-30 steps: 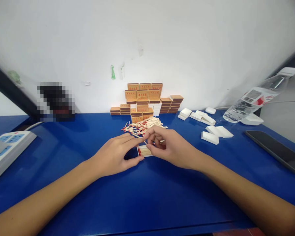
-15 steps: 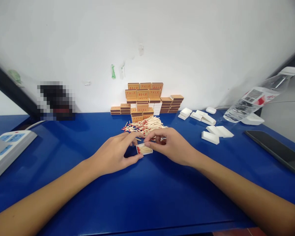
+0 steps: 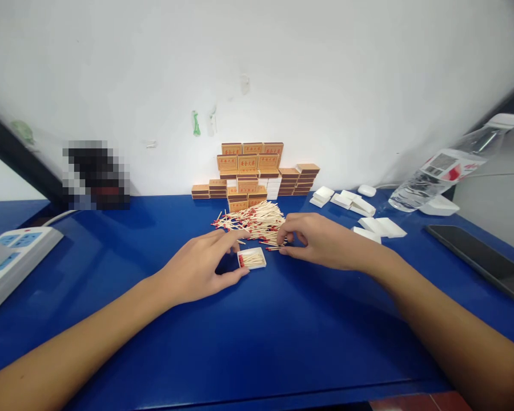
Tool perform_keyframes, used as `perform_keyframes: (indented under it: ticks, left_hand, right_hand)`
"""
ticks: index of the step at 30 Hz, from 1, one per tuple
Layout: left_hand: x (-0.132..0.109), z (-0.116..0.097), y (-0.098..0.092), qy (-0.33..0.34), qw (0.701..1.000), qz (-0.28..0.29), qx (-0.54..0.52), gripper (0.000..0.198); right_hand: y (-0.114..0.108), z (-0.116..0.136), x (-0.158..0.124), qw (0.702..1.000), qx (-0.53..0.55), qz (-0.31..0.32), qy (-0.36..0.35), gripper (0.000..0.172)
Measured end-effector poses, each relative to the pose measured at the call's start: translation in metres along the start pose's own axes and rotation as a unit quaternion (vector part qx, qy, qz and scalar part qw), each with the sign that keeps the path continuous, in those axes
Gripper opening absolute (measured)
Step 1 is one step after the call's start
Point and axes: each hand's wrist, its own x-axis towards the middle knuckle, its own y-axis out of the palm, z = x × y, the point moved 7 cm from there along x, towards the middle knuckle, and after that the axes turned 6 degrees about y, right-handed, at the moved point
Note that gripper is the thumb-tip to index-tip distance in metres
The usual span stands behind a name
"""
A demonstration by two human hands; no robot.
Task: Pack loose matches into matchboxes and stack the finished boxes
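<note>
On the blue counter (image 3: 223, 348), a small white matchbox tray (image 3: 252, 251) sits between the two hands, partly filled with matches whose red heads all lie at its left end. The left hand (image 3: 208, 264) is partly open around that end, thumb touching the near corner and fingers beside the far one; whether they grip it, I cannot tell. The right hand (image 3: 308, 240) is well apart from the tray, at the right edge of a loose match pile (image 3: 257, 217), its fingers bent and its thumb and forefinger a little apart; I cannot tell whether a match is between them. A few stray matches (image 3: 272, 249) lie just beside its thumb tip.

Behind the pile, printed matchboxes (image 3: 248, 164) stand stacked against the wall (image 3: 325, 85). To the right lie several white box pieces (image 3: 389, 227), a smartphone (image 3: 480, 260) and a tilted plastic bottle (image 3: 449, 165). A power strip (image 3: 23, 257) lies at far left.
</note>
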Motion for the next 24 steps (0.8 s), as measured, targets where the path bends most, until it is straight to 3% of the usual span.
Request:
perform_keyframes:
  ticks: [8,13,19,24]
  left_hand:
    - [-0.001,-0.001,0.001,0.002,1.000,0.010,-0.001,0.053]
    - [0.000,-0.002,0.001,0.004,1.000,0.010,-0.005,0.054]
    - [0.000,-0.007,0.000,0.031,1.000,-0.002,-0.003,0.052]
    - [0.000,-0.008,-0.001,0.037,0.999,-0.006,0.002,0.054]
  right_hand:
    - [0.012,-0.005,-0.001,0.998,-0.007,0.052,0.041,0.013]
    - [0.004,0.013,-0.003,1.000,0.029,0.007,0.009,0.014]
    - [0.025,0.047,-0.005,0.999,-0.022,-0.021,-0.035,0.006]
    - [0.015,0.043,-0.005,0.997,-0.013,-0.060,-0.049,0.009]
